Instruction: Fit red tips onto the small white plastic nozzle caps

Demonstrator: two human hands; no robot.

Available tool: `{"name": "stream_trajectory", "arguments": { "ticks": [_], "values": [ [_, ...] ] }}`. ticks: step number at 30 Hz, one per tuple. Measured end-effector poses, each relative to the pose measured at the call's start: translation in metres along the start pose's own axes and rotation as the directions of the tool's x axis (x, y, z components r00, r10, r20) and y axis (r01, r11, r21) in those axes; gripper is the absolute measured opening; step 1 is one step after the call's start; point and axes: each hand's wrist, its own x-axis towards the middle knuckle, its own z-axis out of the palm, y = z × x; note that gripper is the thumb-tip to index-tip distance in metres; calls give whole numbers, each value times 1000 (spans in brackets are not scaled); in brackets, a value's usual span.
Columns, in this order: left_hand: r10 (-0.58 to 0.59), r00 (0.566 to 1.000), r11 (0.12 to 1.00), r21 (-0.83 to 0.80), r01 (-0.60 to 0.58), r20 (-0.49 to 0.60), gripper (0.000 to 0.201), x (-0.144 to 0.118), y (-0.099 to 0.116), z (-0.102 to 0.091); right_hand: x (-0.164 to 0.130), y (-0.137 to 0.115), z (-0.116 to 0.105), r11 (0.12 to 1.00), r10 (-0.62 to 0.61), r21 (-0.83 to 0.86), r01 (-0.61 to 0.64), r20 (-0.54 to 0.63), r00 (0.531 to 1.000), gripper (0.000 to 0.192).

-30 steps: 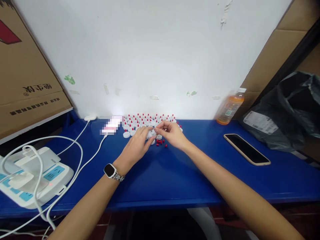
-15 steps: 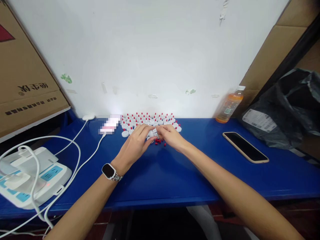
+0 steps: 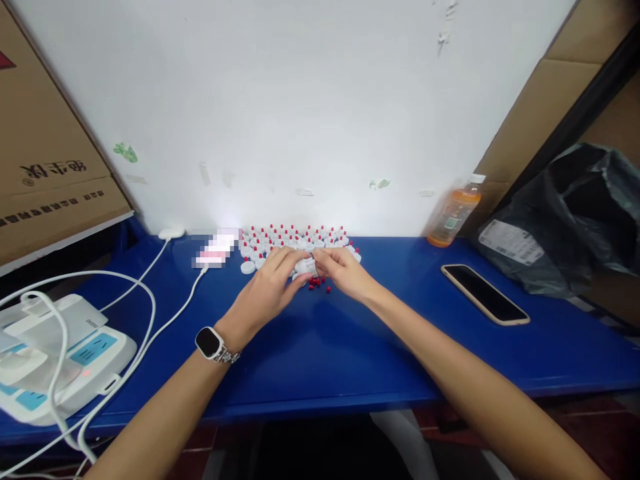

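At the middle of the blue table, my left hand [image 3: 270, 283] is curled with thumb and fingers around a small white cap [image 3: 305, 266]. My right hand [image 3: 346, 272] pinches at the right side of that cap, its fingertips closed; whether a red piece sits between them I cannot make out. Several loose small red tips [image 3: 315, 283] lie on the table just below the hands. Behind the hands, rows of white round caps with red tips on top [image 3: 280, 235] stand against the wall. One plain white cap [image 3: 247, 267] lies at the left end.
A power strip [image 3: 75, 360] with white cables lies at the left, near a cardboard box [image 3: 55, 133]. To the right are a phone [image 3: 484, 295], an orange drink bottle [image 3: 455, 212] and a dark plastic bag [image 3: 540, 227]. A white wall [image 3: 325, 100] closes the back.
The view has shifted slightly. Between my hands the white cap is turned and shows more of its side; both hands stay in nearly the same place.
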Motion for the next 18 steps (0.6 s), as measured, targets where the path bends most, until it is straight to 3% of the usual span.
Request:
{"name": "stream_trajectory", "arguments": {
  "ticks": [2,4,9,11,15,18],
  "values": [
    [109,994,983,151,-106,-7,30,-3,-1,-4,1,2,4,995,37,97,-39,16,999,52],
    [135,991,970,207,-129,-12,32,-4,-1,-5,0,2,8,993,63,99,-62,-5,998,52],
    [116,993,972,204,-116,12,37,-4,-1,-2,-7,1,15,990,-32,-142,14,-122,992,50],
    [118,993,974,192,-116,4,35,-2,-1,-2,-7,1,16,988,-58,-152,36,-142,988,50],
    [151,988,953,262,-149,13,32,-1,1,-5,-3,1,17,989,115,103,-103,-119,986,50],
    [145,987,928,339,-158,64,33,0,2,-4,-1,0,17,921,268,304,-242,-46,962,45]
  ]
}}
